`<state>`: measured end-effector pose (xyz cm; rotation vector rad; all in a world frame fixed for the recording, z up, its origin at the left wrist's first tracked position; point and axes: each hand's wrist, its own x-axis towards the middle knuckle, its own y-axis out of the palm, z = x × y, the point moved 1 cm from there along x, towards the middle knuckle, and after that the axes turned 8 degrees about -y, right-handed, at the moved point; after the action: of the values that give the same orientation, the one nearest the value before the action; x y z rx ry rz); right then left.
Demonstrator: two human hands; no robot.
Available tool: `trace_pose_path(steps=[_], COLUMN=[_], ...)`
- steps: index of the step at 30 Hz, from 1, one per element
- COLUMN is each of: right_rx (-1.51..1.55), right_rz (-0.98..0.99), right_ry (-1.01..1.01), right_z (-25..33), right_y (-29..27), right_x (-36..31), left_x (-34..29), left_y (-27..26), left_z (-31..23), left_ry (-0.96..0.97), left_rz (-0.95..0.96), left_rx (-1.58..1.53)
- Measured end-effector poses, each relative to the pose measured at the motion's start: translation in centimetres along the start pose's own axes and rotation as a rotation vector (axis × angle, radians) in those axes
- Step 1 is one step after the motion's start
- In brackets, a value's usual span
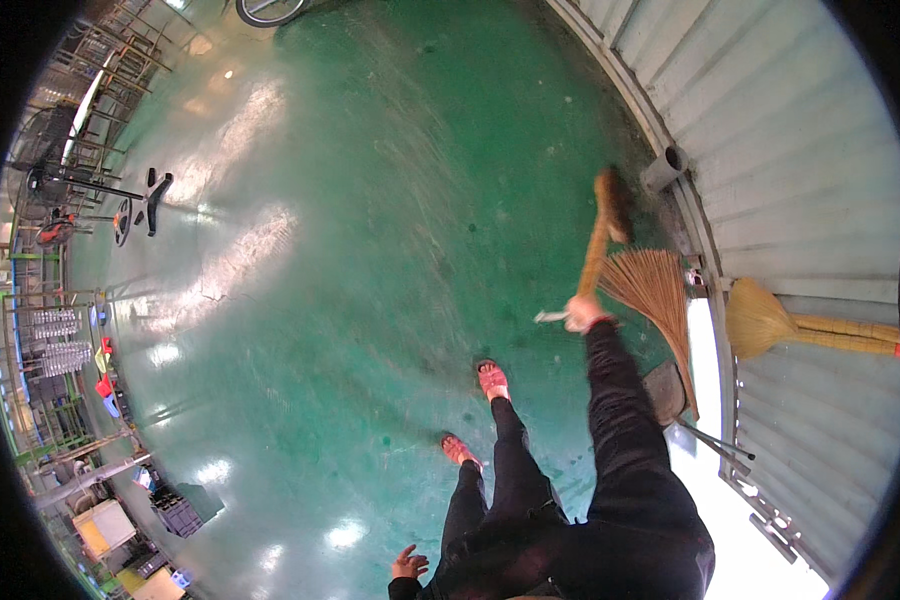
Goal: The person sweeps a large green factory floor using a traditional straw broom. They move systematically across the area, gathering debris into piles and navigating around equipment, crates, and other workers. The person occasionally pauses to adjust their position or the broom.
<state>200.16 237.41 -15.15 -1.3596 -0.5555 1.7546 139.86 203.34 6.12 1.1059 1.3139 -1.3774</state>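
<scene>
My right hand (582,312) is stretched out ahead and closed round the yellowish handle of a broom (594,250). The broom's far end is brown, dark on one side and smeared by motion. A short white piece (550,316) sticks out beside my fist; what it belongs to I cannot tell. Just right of that hand, a fan-shaped brown stick broom (650,290) stands with its bristles spread, close to the wall. At the lower edge my left hand (408,565) hangs by my side, fingers apart, with nothing in it.
Another straw broom (760,318) is at the corrugated wall (770,150) on the right. A grey pipe end (665,168) juts near the wall's foot. A dustpan-like thing (663,390) sits below the stick broom. Standing fans (150,200) and racks (60,330) line the left.
</scene>
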Motion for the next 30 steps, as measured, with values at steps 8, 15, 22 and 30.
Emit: trace_pose_path(steps=[8, 15, 22, 30], right_rx=[0.785, 1.463, 1.583, 1.369], right_rz=[-0.004, 0.87, 0.83, 0.482], right_ry=[0.304, 0.191, 0.052, 0.195], right_z=[23.9, 34.6, 35.6, 40.7], right_y=[12.4, 10.0, 4.5, -0.5], right_x=[-9.5, -7.6, -13.7, -29.0], left_x=[-1.9, 0.0, 5.1, 2.7], left_y=[3.4, 2.8, 8.6, 18.5], left_z=[-2.4, -4.7, -15.1, -20.1], left_ry=[0.286, 0.312, 0.08, 0.42], left_rz=[-0.152, -0.22, 0.381, 0.553], left_rx=[0.515, 0.309, -0.321, -0.31])
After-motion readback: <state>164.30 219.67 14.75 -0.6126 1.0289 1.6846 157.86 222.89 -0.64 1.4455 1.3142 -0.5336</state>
